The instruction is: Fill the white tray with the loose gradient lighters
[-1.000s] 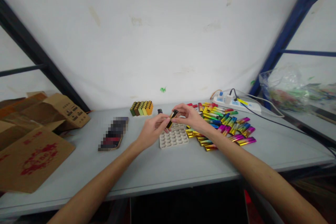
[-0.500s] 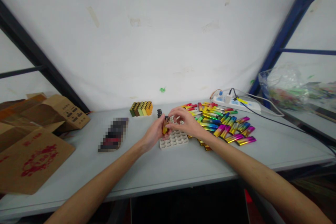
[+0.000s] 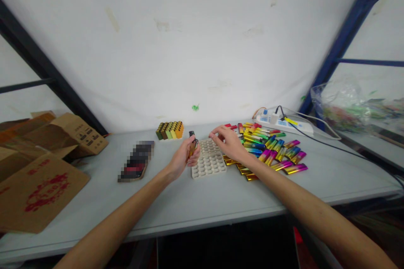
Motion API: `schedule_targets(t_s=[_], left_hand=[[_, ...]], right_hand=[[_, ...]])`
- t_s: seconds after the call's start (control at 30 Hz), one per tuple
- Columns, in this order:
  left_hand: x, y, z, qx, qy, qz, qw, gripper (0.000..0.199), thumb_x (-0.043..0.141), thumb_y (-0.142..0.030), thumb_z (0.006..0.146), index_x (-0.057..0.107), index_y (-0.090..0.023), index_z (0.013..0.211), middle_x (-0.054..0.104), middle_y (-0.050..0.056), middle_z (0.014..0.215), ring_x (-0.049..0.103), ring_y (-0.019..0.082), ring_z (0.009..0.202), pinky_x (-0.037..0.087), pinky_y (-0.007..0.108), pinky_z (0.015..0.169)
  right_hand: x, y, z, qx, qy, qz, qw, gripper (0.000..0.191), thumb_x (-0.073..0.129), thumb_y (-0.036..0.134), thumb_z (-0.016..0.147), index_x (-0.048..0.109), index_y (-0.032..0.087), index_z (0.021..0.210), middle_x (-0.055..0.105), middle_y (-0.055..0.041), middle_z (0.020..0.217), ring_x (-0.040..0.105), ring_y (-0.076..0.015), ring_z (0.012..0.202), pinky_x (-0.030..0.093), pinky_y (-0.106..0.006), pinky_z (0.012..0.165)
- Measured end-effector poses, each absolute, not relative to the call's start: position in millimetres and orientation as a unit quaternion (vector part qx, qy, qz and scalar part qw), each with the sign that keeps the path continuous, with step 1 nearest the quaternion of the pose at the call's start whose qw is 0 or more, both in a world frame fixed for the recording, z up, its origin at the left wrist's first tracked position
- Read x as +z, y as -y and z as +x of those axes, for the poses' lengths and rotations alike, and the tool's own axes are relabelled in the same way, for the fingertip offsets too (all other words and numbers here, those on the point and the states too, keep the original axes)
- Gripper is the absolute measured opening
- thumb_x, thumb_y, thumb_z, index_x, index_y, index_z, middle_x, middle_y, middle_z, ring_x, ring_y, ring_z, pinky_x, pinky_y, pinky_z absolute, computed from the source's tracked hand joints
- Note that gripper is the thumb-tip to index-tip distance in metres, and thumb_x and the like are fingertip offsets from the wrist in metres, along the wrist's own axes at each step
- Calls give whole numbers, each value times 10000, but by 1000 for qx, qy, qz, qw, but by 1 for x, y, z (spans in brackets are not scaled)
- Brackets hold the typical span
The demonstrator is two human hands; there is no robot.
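Observation:
My left hand [image 3: 184, 154] is closed around a lighter [image 3: 192, 150], its dark top standing out above the thumb and its yellowish body partly covered by the fingers. Just right of it sits a pale tray [image 3: 208, 167] with rows of round hollows. Above the tray's far right part is my right hand [image 3: 227, 142], fingers curled in and tips pinched together; whatever they may hold is too small to make out. A heap of shiny, rainbow-coloured lighters [image 3: 277, 153] spreads to the right of the tray, partly behind my right wrist.
Lighters packed upright in a block [image 3: 170, 130] stand near the wall. A pixelated flat object [image 3: 136, 162] lies at left, with cardboard boxes [image 3: 44, 189] beyond it. A power strip [image 3: 287, 124] with cables and a plastic bag [image 3: 344, 105] are at right.
My hands have moved apart. The left has drawn slightly left with the lighter tilted in it; the right has come off the lighter and shifted right, uncovering more of the tray.

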State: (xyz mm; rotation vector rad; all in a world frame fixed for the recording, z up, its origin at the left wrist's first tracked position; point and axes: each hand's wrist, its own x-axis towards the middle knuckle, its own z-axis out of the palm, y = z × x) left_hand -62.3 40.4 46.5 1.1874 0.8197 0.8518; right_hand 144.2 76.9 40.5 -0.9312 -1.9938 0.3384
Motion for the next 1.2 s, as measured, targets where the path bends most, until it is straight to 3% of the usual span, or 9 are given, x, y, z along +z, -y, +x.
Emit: schedule_targets(t_s=[0.13, 0.37, 0.73, 0.87, 0.97, 1.07, 1.13, 1.2], left_hand=[[46, -42, -65, 401, -392, 528, 638, 536, 464, -617, 917, 390, -200, 588, 256, -78, 503, 141, 60, 401, 119, 182, 400], [52, -42, -70, 438, -400, 540, 597, 447, 497, -539, 859, 402, -203, 580, 267, -77, 506, 154, 54, 392, 122, 183, 402], [47, -47, -72, 446, -385, 556, 586, 578, 571, -725, 848, 480, -181, 675, 329, -86, 519, 194, 36, 382, 138, 156, 385], [49, -44, -70, 483, -353, 570, 563, 490, 618, -674, 891, 533, -191, 914, 472, -73, 600, 324, 60, 407, 251, 155, 375], [54, -40, -70, 492, -349, 609, 515, 413, 641, -599, 924, 508, -210, 971, 562, -51, 702, 476, 89, 471, 388, 186, 405], [59, -39, -73, 491, -360, 674, 418, 368, 640, -550, 945, 580, -187, 929, 625, 5, 819, 616, 133, 659, 544, 255, 585], [60, -41, -77, 498, -364, 719, 322, 342, 684, -508, 924, 654, -171, 871, 643, 44, 902, 645, 168, 831, 570, 282, 728], [59, -43, -83, 493, -364, 754, 236, 288, 731, -457, 898, 717, -171, 870, 648, 66, 969, 640, 183, 905, 563, 284, 772]], right_hand=[[42, -74, 145, 115, 811, -370, 438, 199, 523, 294, 1034, 650, 189, 923, 664, -56, 956, 610, -175, 879, 469, -290, 805], [40, -76, 146, 103, 816, -368, 433, 186, 500, 276, 1038, 637, 194, 942, 643, -58, 982, 591, -164, 822, 474, -290, 794], [37, -81, 148, 81, 831, -357, 418, 170, 503, 271, 1044, 628, 188, 962, 617, -61, 1003, 582, -161, 817, 479, -295, 812], [38, -81, 148, 70, 839, -355, 406, 156, 502, 259, 1048, 622, 186, 979, 614, -64, 1027, 587, -160, 821, 475, -291, 819], [36, -83, 151, 52, 845, -359, 393, 150, 507, 256, 1049, 623, 180, 992, 615, -70, 1044, 591, -161, 821, 476, -296, 828], [35, -87, 155, 18, 854, -374, 361, 141, 520, 246, 1041, 635, 167, 1022, 614, -85, 1050, 599, -181, 843, 480, -321, 842], [34, -90, 159, -1, 856, -391, 337, 147, 519, 242, 1038, 645, 167, 1043, 615, -94, 1060, 610, -199, 883, 480, -335, 854], [33, -92, 161, -12, 856, -406, 320, 155, 518, 246, 1038, 653, 171, 1054, 619, -99, 1069, 620, -213, 927, 480, -342, 871]])
